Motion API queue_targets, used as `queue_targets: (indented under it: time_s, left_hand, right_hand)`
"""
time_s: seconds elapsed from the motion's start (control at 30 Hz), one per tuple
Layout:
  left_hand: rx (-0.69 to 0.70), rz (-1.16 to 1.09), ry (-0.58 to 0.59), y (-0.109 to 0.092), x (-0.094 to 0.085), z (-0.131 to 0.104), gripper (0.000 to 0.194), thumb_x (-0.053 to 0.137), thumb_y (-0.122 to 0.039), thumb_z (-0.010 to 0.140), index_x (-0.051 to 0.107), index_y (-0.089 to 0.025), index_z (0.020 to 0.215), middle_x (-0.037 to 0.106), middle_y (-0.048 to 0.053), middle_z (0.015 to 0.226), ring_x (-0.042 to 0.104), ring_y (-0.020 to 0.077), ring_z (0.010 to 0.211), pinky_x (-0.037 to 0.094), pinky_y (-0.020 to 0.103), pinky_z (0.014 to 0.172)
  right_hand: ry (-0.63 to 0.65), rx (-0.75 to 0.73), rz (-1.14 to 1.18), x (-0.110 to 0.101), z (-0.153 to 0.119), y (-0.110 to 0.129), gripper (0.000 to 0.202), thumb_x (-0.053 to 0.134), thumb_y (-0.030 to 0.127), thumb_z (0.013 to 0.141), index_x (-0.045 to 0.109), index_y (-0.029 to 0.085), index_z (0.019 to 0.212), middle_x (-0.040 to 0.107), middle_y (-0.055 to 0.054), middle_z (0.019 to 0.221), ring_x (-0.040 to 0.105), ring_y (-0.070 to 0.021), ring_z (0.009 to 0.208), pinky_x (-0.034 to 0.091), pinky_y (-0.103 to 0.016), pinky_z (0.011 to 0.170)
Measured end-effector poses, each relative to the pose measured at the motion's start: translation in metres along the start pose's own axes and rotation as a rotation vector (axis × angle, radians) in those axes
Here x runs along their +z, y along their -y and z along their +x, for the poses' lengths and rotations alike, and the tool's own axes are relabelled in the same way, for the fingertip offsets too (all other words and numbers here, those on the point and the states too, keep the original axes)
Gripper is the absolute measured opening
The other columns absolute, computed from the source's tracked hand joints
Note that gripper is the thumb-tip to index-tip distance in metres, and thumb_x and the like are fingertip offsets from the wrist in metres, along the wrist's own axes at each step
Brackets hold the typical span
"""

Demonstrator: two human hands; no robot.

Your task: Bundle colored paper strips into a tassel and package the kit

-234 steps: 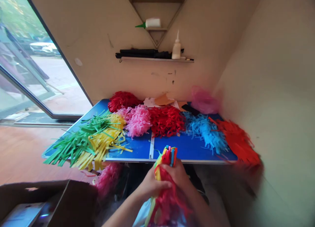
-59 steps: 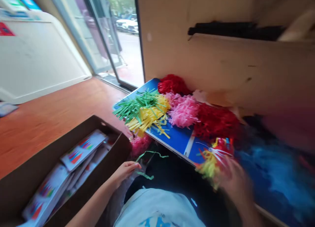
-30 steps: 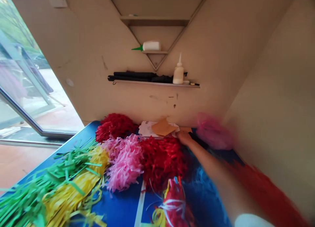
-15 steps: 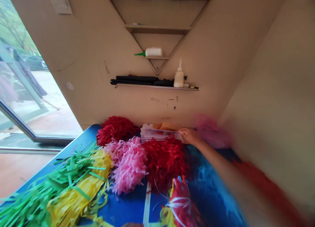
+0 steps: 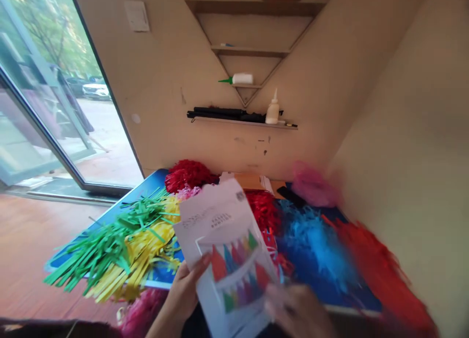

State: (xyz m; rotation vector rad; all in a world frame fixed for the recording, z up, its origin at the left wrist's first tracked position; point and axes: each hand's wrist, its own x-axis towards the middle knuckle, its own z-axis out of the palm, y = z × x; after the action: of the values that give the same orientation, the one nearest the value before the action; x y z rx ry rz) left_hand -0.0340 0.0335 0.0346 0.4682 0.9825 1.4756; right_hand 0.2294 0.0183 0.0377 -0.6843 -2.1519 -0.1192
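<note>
- Beige wall (image 5: 161, 118) at the back, blue table (image 5: 298, 269) pushed up near it, glass door (image 5: 54, 118) off to the left.
- Your left hand (image 5: 186, 286) is clamped on a white printed packet (image 5: 229, 264), thumb across its face.
- Your right hand (image 5: 298, 306) is blurred at the packet's lower right edge; cannot tell whether it grips or only touches.
- Packet is in front of you at the table's near side, top leaning left, rows of coloured flags printed on it.
- Partly covered behind it: a red bunch (image 5: 262, 211) and a pink bunch (image 5: 187, 193).
- Left of your hands, green strips (image 5: 98, 240) lie against yellow strips (image 5: 150, 245), ends past the table edge.
- Right of them, blue strips (image 5: 315, 240), then orange-red strips (image 5: 381, 264), blurred.
- Farther back: dark red bunch (image 5: 190, 176), brown paper (image 5: 252, 181), black object (image 5: 291, 197), pink see-through bag (image 5: 315, 184).
- Above, on shelves: green-tipped bottle (image 5: 242, 78) on its side, cream bottle (image 5: 272, 112) upright.
</note>
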Motion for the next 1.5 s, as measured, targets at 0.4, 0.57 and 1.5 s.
queue_targets:
  time_s: [0.4, 0.57, 1.5]
  left_hand:
    - [0.259, 0.688, 0.51, -0.044, 0.031, -0.036, 0.05, 0.082, -0.045, 0.063, 0.07, -0.016, 0.102, 0.072, 0.008, 0.093, 0.065, 0.0206, 0.084, 0.051, 0.027, 0.071]
    - [0.076, 0.896, 0.672, -0.05, 0.062, -0.031, 0.044, 0.076, -0.053, 0.066, 0.069, -0.011, 0.08, 0.06, -0.001, 0.064, 0.05, 0.0097, 0.055, 0.034, 0.02, 0.049]
    - [0.613, 1.827, 0.675, -0.041, 0.08, -0.045, 0.015, 0.054, -0.021, 0.077, 0.066, -0.02, 0.087, 0.071, 0.003, 0.081, 0.065, 0.0198, 0.074, 0.037, 0.027, 0.062]
  right_hand:
    - [-0.084, 0.807, 0.736, 0.006, 0.009, 0.031, 0.036, 0.068, 0.047, 0.081, 0.069, 0.019, 0.103, 0.076, -0.01, 0.097, 0.072, -0.0284, 0.089, 0.059, -0.042, 0.082]
    - [-0.08, 0.762, 0.673, 0.002, 0.003, 0.039, 0.039, 0.062, 0.042, 0.086, 0.06, 0.02, 0.119, 0.074, -0.01, 0.102, 0.071, -0.0251, 0.09, 0.059, -0.038, 0.076]
    - [-0.054, 0.611, 0.34, -0.011, -0.035, 0.023, 0.071, 0.061, 0.043, 0.09, 0.027, 0.025, 0.15, 0.062, -0.012, 0.13, 0.065, -0.0258, 0.107, 0.054, -0.038, 0.083]
